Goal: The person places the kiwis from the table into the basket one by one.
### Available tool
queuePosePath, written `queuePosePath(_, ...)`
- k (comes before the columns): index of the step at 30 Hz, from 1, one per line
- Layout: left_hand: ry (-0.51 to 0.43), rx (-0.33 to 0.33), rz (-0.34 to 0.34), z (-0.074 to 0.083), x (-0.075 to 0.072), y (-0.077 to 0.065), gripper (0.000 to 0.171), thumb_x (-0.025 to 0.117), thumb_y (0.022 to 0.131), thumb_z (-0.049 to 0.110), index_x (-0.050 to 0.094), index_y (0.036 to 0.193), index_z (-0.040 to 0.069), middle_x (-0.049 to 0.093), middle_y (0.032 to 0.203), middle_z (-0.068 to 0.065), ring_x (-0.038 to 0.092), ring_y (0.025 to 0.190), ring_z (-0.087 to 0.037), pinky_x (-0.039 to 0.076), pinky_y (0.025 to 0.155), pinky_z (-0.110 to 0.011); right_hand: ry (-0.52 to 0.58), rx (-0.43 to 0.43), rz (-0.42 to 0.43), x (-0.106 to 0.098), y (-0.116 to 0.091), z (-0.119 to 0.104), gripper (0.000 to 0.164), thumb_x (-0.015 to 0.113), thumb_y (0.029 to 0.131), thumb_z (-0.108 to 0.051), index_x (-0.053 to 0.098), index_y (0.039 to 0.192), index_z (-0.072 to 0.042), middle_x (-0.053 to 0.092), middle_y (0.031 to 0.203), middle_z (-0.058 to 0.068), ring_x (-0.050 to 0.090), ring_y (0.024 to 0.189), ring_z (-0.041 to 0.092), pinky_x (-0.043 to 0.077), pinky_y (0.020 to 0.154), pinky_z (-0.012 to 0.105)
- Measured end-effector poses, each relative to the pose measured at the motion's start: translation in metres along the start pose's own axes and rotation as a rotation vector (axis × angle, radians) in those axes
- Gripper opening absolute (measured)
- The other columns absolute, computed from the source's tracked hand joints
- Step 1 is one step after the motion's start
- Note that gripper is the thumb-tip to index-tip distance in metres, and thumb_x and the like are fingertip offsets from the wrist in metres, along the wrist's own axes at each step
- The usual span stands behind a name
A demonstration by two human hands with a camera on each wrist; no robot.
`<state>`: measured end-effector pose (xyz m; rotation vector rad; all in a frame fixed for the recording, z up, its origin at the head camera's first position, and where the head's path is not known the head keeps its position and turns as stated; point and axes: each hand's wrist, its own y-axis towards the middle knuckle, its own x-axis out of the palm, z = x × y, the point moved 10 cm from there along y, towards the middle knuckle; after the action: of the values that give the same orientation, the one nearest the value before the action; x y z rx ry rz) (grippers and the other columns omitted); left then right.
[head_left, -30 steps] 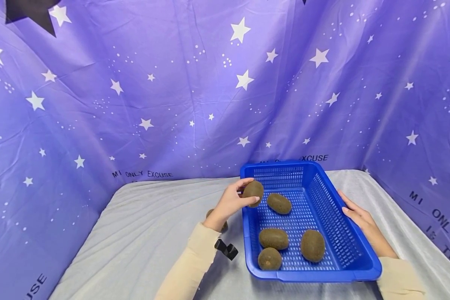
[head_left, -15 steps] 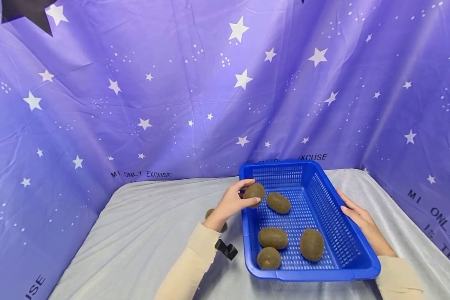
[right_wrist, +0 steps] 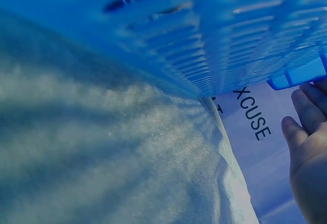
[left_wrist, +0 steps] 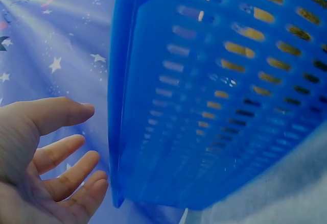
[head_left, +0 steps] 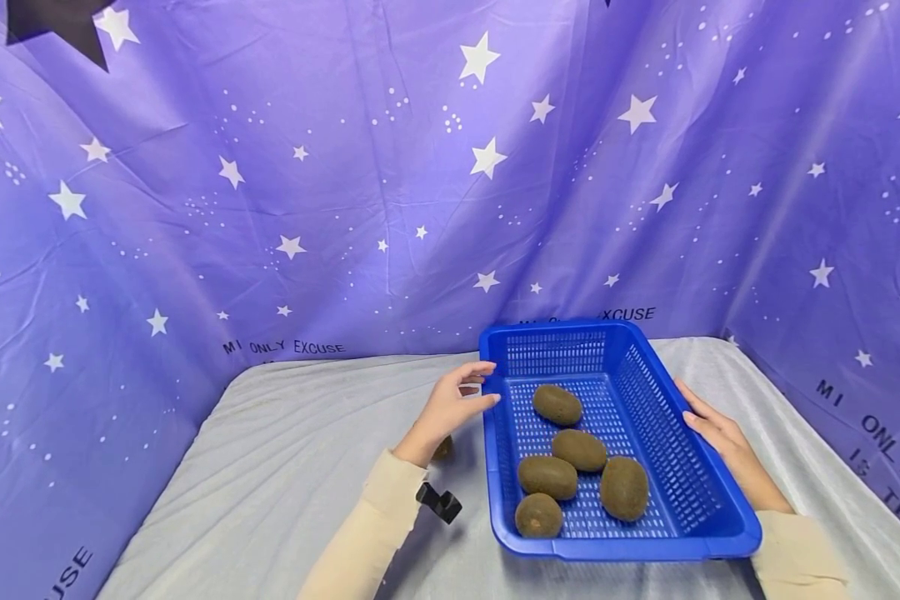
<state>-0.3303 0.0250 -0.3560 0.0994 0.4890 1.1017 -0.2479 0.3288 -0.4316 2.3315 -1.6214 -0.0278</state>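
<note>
A blue plastic basket (head_left: 622,547) with slotted walls holds several brown kiwis on its floor; one kiwi (head_left: 579,451) lies in the middle, among the others. At the basket's left rim is my left hand (head_left: 453,404), empty, its thumb and fingers spread apart. The left wrist view shows this hand (left_wrist: 56,157) just outside the basket's wall (left_wrist: 148,106). Straight fingers of my right hand (head_left: 727,442) rest along the outside of the right rim. Partly hidden behind my left wrist, another kiwi (head_left: 442,450) lies on the cloth.
A grey-white cloth (head_left: 285,467) covers the table. Purple curtains (head_left: 360,183) with white stars rise behind it and on both sides. A black strap piece (head_left: 439,502) sticks out at my left cuff.
My left hand has let go of its kiwi, which now lies in the middle of the basket. That hand has drawn back slightly left to the rim. My right hand has stayed in place.
</note>
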Motion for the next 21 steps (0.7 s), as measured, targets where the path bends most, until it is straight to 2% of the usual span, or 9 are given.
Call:
queuePosePath(7, 0.028, -0.025, 0.059, -0.044, -0.017, -0.007, 0.042, 0.069, 0.083, 0.01, 0.058, 0.122, -0.002, 0.06, 0.121, -0.02, 0.055, 0.111, -0.034, 0.042, 0.096, -0.05, 0.0, 0.018, 0.011, 0.0, -0.001, 0.001, 0.051, 0.019, 0.104, -0.011, -0.001, 0.151, -0.016, 0.044, 0.141, -0.014, 0.057, 0.113, 0.017, 0.053, 0.081, 0.041)
queuePosePath(12, 0.077, -0.033, 0.101, -0.058, -0.037, -0.019, 0.041, 0.071, 0.08, 0.008, 0.061, 0.12, 0.002, 0.063, 0.118, -0.015, 0.057, 0.108, -0.03, 0.042, 0.096, -0.049, -0.008, 0.011, 0.01, 0.001, -0.001, 0.0, 0.051, 0.019, 0.104, -0.01, -0.001, 0.151, -0.015, 0.044, 0.141, -0.014, 0.058, 0.112, 0.017, 0.054, 0.08, 0.04)
queuePosePath(15, 0.094, -0.044, 0.137, -0.064, -0.049, -0.026, 0.041, 0.072, 0.079, 0.006, 0.063, 0.118, 0.004, 0.064, 0.116, -0.013, 0.057, 0.108, -0.028, 0.041, 0.097, -0.05, -0.008, -0.004, 0.004, 0.001, 0.0, -0.002, 0.051, 0.018, 0.104, -0.009, -0.002, 0.151, -0.014, 0.045, 0.14, -0.015, 0.058, 0.112, 0.016, 0.054, 0.08, 0.038)
queuePosePath(21, 0.061, -0.106, 0.161, -0.049, -0.059, -0.045, 0.04, 0.069, 0.079, -0.002, 0.06, 0.118, -0.006, 0.06, 0.118, -0.023, 0.053, 0.112, -0.038, 0.038, 0.099, -0.051, 0.011, 0.001, -0.014, 0.001, 0.0, 0.0, 0.051, 0.017, 0.104, -0.009, -0.003, 0.151, -0.015, 0.044, 0.141, -0.015, 0.057, 0.113, 0.017, 0.053, 0.082, 0.039)
